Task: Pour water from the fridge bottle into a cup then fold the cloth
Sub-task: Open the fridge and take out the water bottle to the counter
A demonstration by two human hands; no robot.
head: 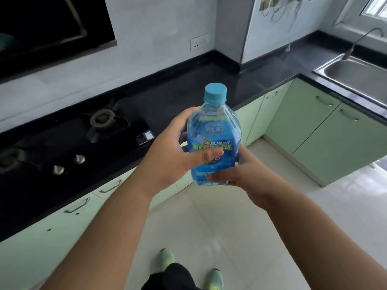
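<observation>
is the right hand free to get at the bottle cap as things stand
Probably not right away: the right hand is gripping the bottle near its base, as is the left hand higher up. The cap itself is uncovered, so letting go would free the way.

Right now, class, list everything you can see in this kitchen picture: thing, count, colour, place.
bottle: one, blue with cap on, held upright in mid-frame
gas hob: one, black, two burners, counter at left
knobs: two, silver, front of hob
counter: one, black, L-shaped along the walls
sink: one, steel, right, tap behind
cabinets: several doors, pale green, below counter
socket: one, white, wall
left hand: gripping bottle's side
right hand: gripping bottle's base
feet: two, green footwear, floor
</observation>
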